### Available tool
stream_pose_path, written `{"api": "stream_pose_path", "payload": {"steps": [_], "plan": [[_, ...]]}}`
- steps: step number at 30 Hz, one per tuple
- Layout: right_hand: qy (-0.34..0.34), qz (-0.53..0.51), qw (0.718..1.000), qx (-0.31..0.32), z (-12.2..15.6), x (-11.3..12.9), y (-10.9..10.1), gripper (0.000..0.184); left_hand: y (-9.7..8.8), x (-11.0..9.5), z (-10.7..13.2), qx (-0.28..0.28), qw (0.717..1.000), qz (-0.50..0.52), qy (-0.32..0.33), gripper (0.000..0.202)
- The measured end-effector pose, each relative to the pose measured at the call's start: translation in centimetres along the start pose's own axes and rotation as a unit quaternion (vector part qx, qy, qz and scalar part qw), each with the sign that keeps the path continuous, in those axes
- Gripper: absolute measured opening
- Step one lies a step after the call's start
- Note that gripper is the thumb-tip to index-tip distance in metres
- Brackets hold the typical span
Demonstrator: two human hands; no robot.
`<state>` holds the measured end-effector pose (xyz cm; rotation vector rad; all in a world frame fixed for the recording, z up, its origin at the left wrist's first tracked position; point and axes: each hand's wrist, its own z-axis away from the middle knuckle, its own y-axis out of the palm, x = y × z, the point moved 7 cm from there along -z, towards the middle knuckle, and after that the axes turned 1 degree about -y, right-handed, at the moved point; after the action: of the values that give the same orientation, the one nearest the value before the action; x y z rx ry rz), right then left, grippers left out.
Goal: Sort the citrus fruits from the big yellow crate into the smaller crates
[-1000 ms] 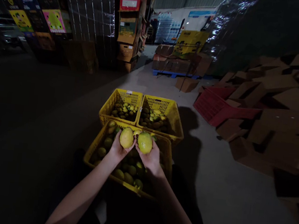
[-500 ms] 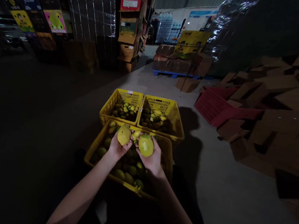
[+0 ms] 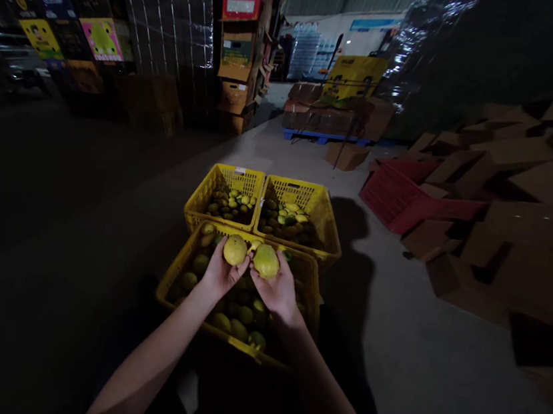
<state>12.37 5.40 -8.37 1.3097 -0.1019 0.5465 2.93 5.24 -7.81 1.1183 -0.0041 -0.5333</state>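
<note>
My left hand (image 3: 221, 273) is closed round a yellow lemon (image 3: 235, 250), one rounded end facing up. Beside it, my right hand (image 3: 277, 289) grips a yellow-green lemon (image 3: 266, 261) lying on its side. The fingertips of both hands nearly meet. Both lemons are held above a yellow plastic crate (image 3: 171, 280) with many green and yellow lemons inside. Part of that crate's contents is hidden by my hands and forearms. Behind stand a left yellow crate (image 3: 199, 199) and a right yellow crate (image 3: 330, 232), each with smaller heaps of lemons at the bottom.
Flattened and open cardboard boxes (image 3: 528, 245) pile up on the right, around a red crate (image 3: 393, 198). Further back are stacked cartons (image 3: 238, 48) and a blue pallet (image 3: 322, 138) bearing boxes. The floor is grey concrete, dark on the left.
Both lemons have been turned in my fingers: the left one now shows a rounder end, and the right one lies more sideways. My hands have drawn slightly closer together.
</note>
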Motion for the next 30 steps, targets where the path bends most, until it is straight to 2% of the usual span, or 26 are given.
{"api": "stream_pose_path", "payload": {"steps": [5,8,13,18,27,30], "plan": [[0.002,0.012,1.000,0.021,0.9,0.3,1.0,0.021,1.1,-0.3,0.5,0.073,0.997,-0.009,0.014,0.032],[-0.009,0.019,0.999,0.039,1.4,0.5,1.7,0.023,1.4,-0.3,0.9,0.094,0.995,-0.022,0.017,0.027],[-0.025,0.019,0.999,0.039,1.8,0.8,1.9,0.023,1.6,0.1,1.2,0.095,0.994,-0.061,0.007,0.017],[-0.017,0.020,0.999,0.032,1.8,0.7,1.9,0.025,1.8,0.3,1.3,0.099,0.992,-0.075,-0.005,0.016],[0.003,-0.002,1.000,0.026,1.7,0.6,1.5,0.027,0.6,0.2,1.3,0.054,0.997,-0.037,-0.030,0.030],[-0.016,-0.031,0.999,0.028,1.5,1.0,1.2,0.026,1.0,-0.1,1.3,0.084,0.996,-0.028,-0.006,0.040]]}}
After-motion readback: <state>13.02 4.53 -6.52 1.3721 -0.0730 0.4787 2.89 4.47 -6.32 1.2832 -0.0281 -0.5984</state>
